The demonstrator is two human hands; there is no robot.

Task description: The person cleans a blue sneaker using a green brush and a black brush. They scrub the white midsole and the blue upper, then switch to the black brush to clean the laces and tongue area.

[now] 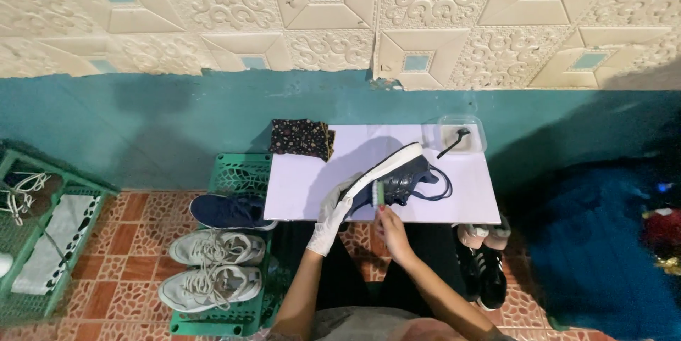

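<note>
Two hands on one dark shoe point(397, 178), tipped on its side over the table point(305, 185).
My gloved left hand point(330, 217) grips the white sole; just right of it, my right hand point(389, 224) pinches what looks like a small brush point(379, 193). I'd steady the shoe and scrub short.

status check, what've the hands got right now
Left hand, gloved, grips dark sneaker tilted sole-up over the white board. Right hand holds small brush against its side. Nothing blocking; clear tub behind.
</note>
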